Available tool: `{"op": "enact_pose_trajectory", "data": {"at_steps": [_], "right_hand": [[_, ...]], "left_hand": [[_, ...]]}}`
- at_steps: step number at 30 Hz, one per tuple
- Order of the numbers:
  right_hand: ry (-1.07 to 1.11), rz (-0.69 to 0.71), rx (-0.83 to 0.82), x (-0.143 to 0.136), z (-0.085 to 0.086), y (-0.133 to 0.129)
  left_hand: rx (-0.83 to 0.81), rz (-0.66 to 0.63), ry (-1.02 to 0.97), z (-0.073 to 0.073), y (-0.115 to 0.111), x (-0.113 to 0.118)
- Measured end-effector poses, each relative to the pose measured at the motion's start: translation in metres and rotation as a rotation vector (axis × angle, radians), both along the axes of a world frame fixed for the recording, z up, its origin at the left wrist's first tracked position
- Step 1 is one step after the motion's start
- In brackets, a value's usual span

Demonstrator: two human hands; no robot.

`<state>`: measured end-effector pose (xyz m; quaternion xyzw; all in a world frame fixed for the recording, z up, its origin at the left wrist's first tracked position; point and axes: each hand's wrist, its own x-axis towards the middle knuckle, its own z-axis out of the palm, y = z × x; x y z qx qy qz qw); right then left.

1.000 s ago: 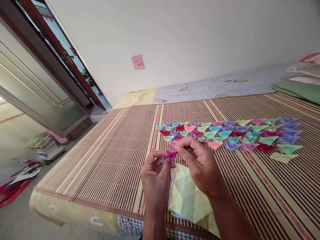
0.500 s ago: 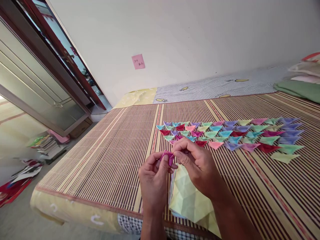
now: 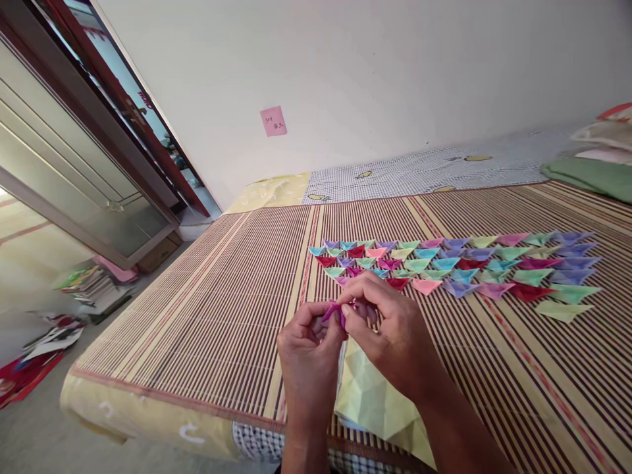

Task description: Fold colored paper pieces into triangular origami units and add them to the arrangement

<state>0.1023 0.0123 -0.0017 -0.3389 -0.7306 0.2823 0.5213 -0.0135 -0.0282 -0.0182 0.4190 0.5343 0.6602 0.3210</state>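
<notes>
Head view: left hand (image 3: 313, 349) and right hand (image 3: 395, 336) both pinch magenta paper (image 3: 332, 311); mat (image 3: 197, 316) bears folded papers (image 3: 469, 265) beyond right hand, yellow sheet (image 3: 368, 392) below.

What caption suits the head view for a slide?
Left hand and right hand pinching a purple paper, near rows of colourful folded papers on a striped mat.

Brown-and-tan striped mat (image 3: 197, 303) with a reddish border, spread over yellow and checked bedding (image 3: 279, 191). Beyond the mat's far edge, a pale wall (image 3: 375, 79) bearing a pink note (image 3: 273, 121) with dark handwriting. Near the mat's far right corner, a folded green cloth (image 3: 590, 176) beside paler fabrics (image 3: 600, 135). Left of the mat, a frosted-glass door (image 3: 64, 158); on the grey floor (image 3: 148, 454), stacked books (image 3: 86, 284) and something red (image 3: 34, 377), too blurred to identify.
</notes>
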Motion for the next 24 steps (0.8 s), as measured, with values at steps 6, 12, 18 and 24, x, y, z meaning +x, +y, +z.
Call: {"op": "enact_pose_trajectory", "data": {"at_steps": [6, 12, 18, 24], "right_hand": [[-0.017, -0.031, 0.005, 0.0000, 0.0002, -0.0010], [-0.010, -0.130, -0.036, -0.0064, -0.0042, -0.0013], [0.011, -0.193, -0.037, -0.0064, -0.0044, -0.0013], [0.054, -0.199, -0.034, -0.0034, -0.0034, 0.0003]], "left_hand": [[-0.010, 0.011, 0.131, -0.0037, -0.0008, -0.0014], [0.050, 0.075, 0.183, -0.0063, -0.0014, 0.0000], [0.062, 0.081, 0.280, -0.0061, -0.0003, 0.0022], [0.101, 0.059, 0.346, -0.0079, 0.0000, 0.0027]]}}
